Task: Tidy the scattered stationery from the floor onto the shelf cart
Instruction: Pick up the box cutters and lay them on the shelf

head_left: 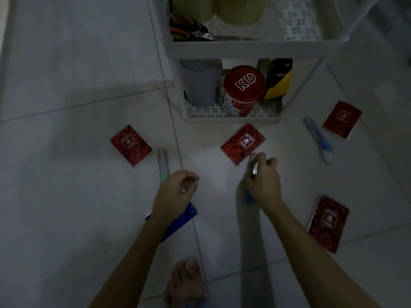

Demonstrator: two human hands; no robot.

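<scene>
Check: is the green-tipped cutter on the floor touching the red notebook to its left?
Apart. The head view shows a strip of bare tile between the green-tipped cutter and the nearest corner of the red notebook.

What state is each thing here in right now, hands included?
Right hand: grips a utility knife.
Left hand: curled, seems to pinch something small.
Red notebooks: four, closed, flat on floor.
Blue notebook: on floor, partly under left arm.
Blue cutter: lying on floor.
Scissors: on cart's upper shelf.
</scene>
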